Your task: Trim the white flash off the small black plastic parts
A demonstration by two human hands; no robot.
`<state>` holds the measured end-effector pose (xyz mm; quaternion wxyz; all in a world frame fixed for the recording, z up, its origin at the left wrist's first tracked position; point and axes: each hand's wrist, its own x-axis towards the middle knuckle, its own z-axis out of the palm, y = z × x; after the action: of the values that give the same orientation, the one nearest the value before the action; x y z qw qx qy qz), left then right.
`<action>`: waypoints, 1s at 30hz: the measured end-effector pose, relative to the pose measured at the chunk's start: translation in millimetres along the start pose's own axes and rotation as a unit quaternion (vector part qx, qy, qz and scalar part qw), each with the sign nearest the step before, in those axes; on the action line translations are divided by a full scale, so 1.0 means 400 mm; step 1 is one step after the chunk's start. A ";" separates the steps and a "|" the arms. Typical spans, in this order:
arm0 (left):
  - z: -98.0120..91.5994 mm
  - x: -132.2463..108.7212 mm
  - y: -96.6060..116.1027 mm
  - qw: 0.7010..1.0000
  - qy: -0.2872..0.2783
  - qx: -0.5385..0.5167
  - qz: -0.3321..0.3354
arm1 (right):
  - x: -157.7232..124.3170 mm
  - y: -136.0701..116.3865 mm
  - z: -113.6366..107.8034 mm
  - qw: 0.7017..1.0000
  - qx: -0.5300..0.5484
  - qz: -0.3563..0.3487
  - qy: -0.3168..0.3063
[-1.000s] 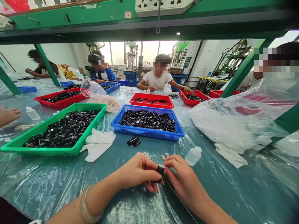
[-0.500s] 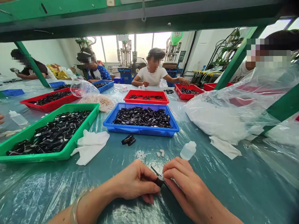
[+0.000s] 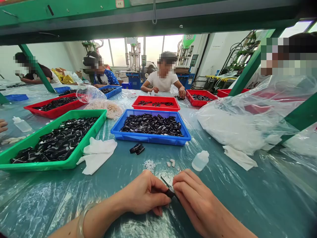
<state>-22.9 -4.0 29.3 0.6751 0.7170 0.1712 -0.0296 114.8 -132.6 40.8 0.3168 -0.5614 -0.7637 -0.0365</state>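
Note:
Low over the near table, my left hand (image 3: 146, 191) is closed, pinching a small glossy black piece (image 3: 169, 193) between thumb and forefinger. My right hand (image 3: 198, 198) meets it, fingers closed round a thin dark metal tool (image 3: 165, 180) that looks like tweezers. A small whitish bit shows at the right fingertips, partly hidden. Beyond the hands lie a scatter of tiny white bits (image 3: 149, 164), a few short white pieces (image 3: 170, 163) and a small clear squeeze bottle (image 3: 200, 161). Several loose black pieces (image 3: 137, 148) rest just before the blue tray (image 3: 151, 138).
Left stands a green tray (image 3: 71, 162) of black pieces beside a white cloth (image 3: 99, 153). Behind are a red tray (image 3: 156, 107) and a bag of pale pieces (image 3: 112, 109). A large clear bag (image 3: 230, 122) fills the right. Green frame bars cross overhead; co-workers sit around.
My hands stay together with barely any movement. The co-worker opposite has drawn one hand from the red tray to the black pieces beside it. The view has shifted slightly.

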 end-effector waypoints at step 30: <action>0.011 -0.007 0.008 0.999 0.026 0.016 0.022 | -0.004 -0.003 0.019 0.999 0.012 0.004 0.041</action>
<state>-23.8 -9.1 32.7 0.6590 0.7321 0.1726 0.0014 110.8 -131.1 34.3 0.3543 -0.5586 -0.7483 -0.0491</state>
